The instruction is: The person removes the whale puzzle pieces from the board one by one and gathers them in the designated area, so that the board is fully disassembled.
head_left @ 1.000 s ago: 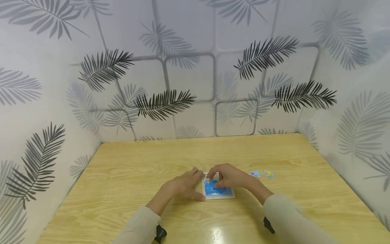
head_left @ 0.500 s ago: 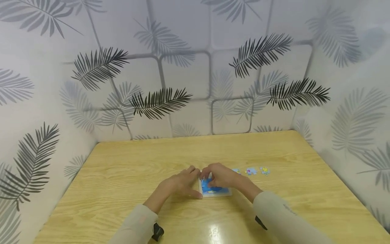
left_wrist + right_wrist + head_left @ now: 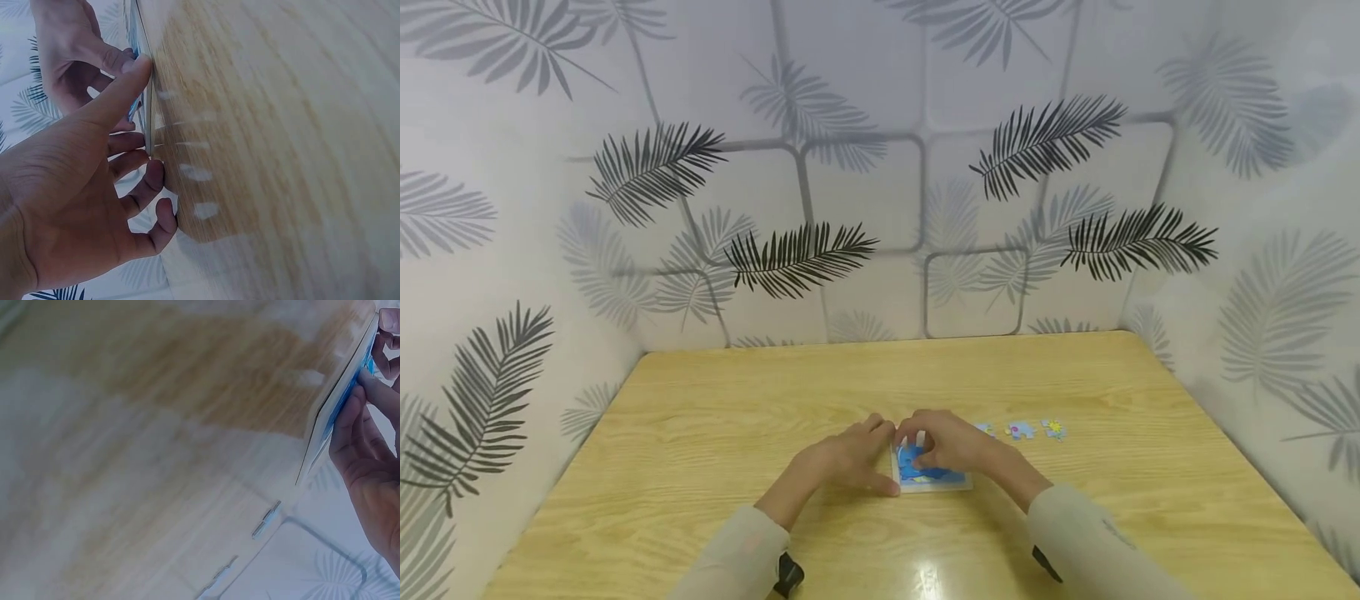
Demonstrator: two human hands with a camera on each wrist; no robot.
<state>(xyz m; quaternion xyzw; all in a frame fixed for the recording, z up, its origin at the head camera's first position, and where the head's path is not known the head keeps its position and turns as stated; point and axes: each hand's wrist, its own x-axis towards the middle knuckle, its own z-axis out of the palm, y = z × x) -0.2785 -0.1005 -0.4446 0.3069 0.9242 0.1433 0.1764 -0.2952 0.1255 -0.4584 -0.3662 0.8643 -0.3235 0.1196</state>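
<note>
A small jigsaw puzzle board (image 3: 934,488) with a pale rim and a blue picture lies flat on the wooden table. My left hand (image 3: 850,456) holds its left edge, thumb at the near corner and fingers at the far one. Over the far left part of the picture, my right hand (image 3: 951,443) curls its thumb and forefinger around a puzzle piece (image 3: 921,438), mostly covered by the fingers. The right wrist view shows the right fingertips down on the face of the board (image 3: 312,445). From the left wrist, the left thumb (image 3: 134,78) is seen against the board's edge.
Loose puzzle pieces lie in a row right of the board: one partly behind the right hand (image 3: 984,429), one with a pink swirl (image 3: 1021,430), one with a yellow flower (image 3: 1054,428). Leaf-patterned walls (image 3: 865,308) enclose the table's (image 3: 760,392) back and sides.
The right fingers have shifted slightly left and toward the board's far left corner. A third loose piece now shows beside the right hand. The left hand stays at the edge.
</note>
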